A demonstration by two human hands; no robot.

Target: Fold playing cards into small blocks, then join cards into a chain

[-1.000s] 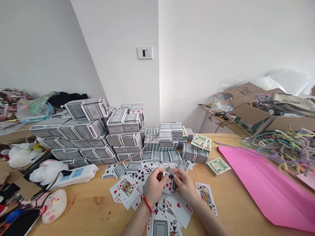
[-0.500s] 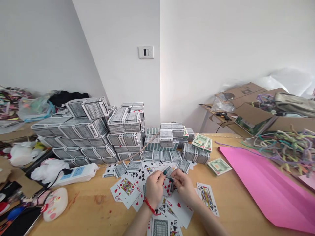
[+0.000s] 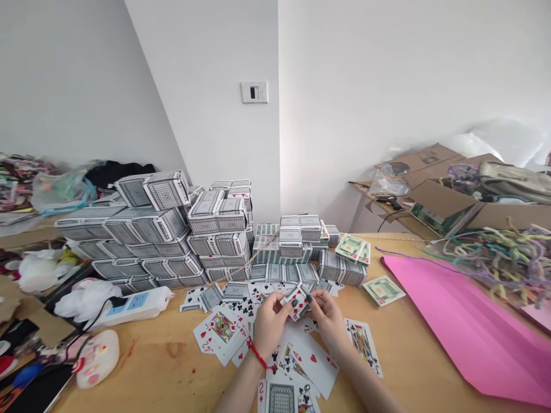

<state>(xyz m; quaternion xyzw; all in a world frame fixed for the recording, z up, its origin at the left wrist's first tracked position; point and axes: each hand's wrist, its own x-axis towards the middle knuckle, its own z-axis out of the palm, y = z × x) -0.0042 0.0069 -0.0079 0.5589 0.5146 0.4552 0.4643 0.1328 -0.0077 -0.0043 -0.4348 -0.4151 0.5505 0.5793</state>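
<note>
Between my two hands, above the spread cards, is a folded playing card point(image 3: 297, 304) showing red diamonds. My left hand point(image 3: 272, 322), with a red bracelet at the wrist, is closed on its left side, thumb on the face. My right hand point(image 3: 329, 318) pinches its right edge. Beneath lie loose playing cards point(image 3: 313, 358), with an ace of hearts face up. A jack of clubs point(image 3: 364, 347) rests to the right of my right hand, and a jack point(image 3: 222, 326) lies left of my left hand.
Blocks built of folded cards point(image 3: 146, 229) are stacked along the back left. Lower blocks point(image 3: 284, 272) stand behind my hands. Green card boxes point(image 3: 383, 291) and a pink sheet point(image 3: 465, 332) lie right. A white power strip point(image 3: 140, 304) and a soft toy point(image 3: 97, 357) sit left.
The card with diamonds has come up and turned, so its face shows more fully between my hands. My hands have moved slightly apart, and my left thumb now lies across the card.
</note>
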